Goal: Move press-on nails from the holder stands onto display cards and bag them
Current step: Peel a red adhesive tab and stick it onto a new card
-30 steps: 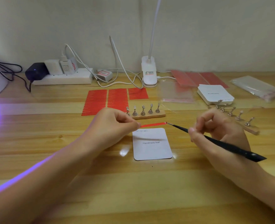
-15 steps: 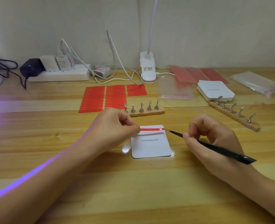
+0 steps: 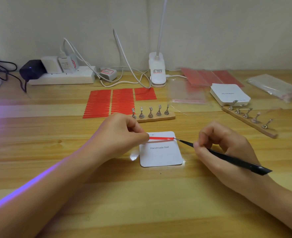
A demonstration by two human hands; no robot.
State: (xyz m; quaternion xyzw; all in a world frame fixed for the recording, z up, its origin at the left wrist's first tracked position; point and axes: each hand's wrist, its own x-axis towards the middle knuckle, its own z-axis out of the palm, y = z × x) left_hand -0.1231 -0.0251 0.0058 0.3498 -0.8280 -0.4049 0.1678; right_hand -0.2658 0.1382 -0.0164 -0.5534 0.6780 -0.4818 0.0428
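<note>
Two holder stands, five pegs each; left hand pinches red strip over one card; right hand grips tweezers

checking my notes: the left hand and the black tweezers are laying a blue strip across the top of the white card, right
Not quite: the strip is red, not blue, as the head view shows. The left hand and the black tweezers do lay it across the top of the white card.

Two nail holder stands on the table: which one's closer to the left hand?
The short stand lying crosswise just behind the left hand, beside the red strip sheets. The other stand sits angled at far right, beyond the right hand.
</note>
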